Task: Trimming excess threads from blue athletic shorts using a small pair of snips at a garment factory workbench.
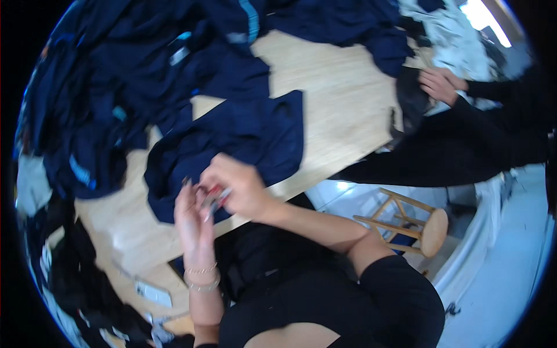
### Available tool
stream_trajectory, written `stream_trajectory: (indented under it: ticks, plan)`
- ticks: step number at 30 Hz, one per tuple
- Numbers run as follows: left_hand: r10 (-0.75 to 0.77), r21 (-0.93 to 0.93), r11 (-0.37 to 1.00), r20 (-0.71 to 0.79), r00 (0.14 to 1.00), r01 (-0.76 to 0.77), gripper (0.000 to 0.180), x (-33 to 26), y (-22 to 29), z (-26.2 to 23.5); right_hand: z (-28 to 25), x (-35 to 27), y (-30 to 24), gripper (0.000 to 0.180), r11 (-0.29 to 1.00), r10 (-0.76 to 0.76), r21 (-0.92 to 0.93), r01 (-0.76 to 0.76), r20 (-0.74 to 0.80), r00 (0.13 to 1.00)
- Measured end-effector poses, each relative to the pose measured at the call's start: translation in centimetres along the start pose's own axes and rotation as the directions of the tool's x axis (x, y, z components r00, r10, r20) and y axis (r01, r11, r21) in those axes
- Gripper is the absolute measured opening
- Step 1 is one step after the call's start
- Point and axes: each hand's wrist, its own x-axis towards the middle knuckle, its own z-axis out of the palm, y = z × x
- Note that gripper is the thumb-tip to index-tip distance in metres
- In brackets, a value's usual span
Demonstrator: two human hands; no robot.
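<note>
Both my hands meet in front of my body, over the near edge of the table. My right hand (239, 187) is closed on a small red and silver tool (214, 198), too blurred to name exactly. Against it, my left hand (193, 217) has its fingers bent and pressed together, with dark nails and two bracelets at the wrist. What the left fingers pinch, if anything, is hidden. Beneath and beyond the hands a dark navy garment piece (243, 130) lies spread on the light wooden table (342, 98).
More navy garments (145, 52) with light-blue strips cover the far and left table. At the right, another person's hands (442, 86) rest near dark and pale cloth. A wooden stool (434, 232) stands on the floor. A white device (154, 293) lies at the lower left.
</note>
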Motion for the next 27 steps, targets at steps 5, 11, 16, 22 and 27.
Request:
stream_trajectory:
  ticks: [5,11,16,22,27]
  plan:
    - [0.081,-0.048,0.995,-0.031,0.996,-0.083,0.009,0.1,-1.4,3.5,-4.8,1.3,0.3,0.007,0.871,0.464,0.181,-0.457,0.005,0.886]
    - [0.134,-0.011,0.991,-0.046,0.99,-0.135,0.013,-1.4,-0.8,3.9,-4.0,1.6,-0.1,0.015,0.941,0.322,0.072,-0.33,0.107,0.941]
    - [0.191,0.027,0.981,0.003,0.982,-0.191,0.015,-1.7,-1.0,4.7,-1.5,2.1,-0.6,0.026,0.991,0.02,-0.135,0.005,0.179,0.984]
    - [0.133,0.096,0.986,0.05,0.99,-0.138,0.012,-1.9,-0.4,4.9,-1.8,2.3,-0.1,0.007,0.872,0.361,0.312,-0.376,0.108,0.926]
    - [0.153,0.075,0.985,0.07,0.986,-0.158,0.017,-1.7,0.0,4.9,-4.0,3.0,-0.7,0.012,0.855,0.425,0.258,-0.451,0.15,0.892]
